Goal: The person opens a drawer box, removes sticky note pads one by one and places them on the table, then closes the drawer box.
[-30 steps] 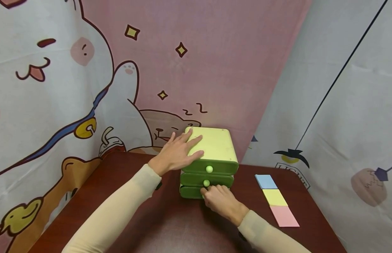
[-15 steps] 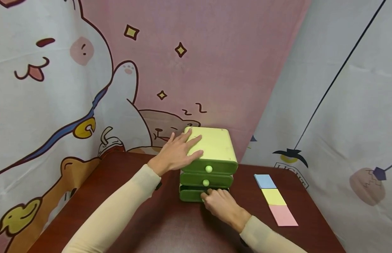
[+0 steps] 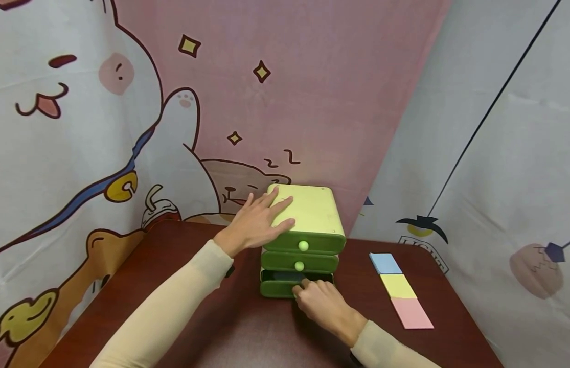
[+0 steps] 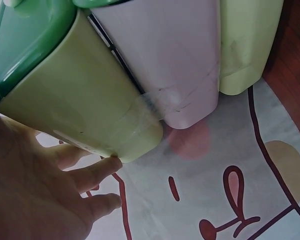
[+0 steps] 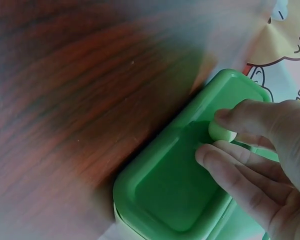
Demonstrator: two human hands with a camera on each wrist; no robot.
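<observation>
A small cabinet (image 3: 312, 209) with a pale yellow top and three green drawers stands on the table. My left hand (image 3: 252, 225) rests with spread fingers on the top's left part. In the left wrist view its fingers (image 4: 97, 175) lie along the edge of the yellow outer case (image 4: 80, 95). My right hand (image 3: 326, 306) holds the bottom drawer (image 3: 275, 290), which is pulled partway out. The right wrist view shows thumb and fingers pinching its round pale green knob (image 5: 221, 132). Something dark greyish-blue shows inside the drawer; its kind is unclear.
To the cabinet's right, blue (image 3: 386, 263), yellow (image 3: 399, 286) and pink (image 3: 412, 313) sticky note pads lie in a row on the dark red-brown table (image 3: 248, 337). Behind the table hangs a cartoon-printed cloth (image 3: 312, 102).
The bottom drawer has slid outward toward me with my right hand on its knob, and more of its inside shows. My left hand has stayed in place on the cabinet.
</observation>
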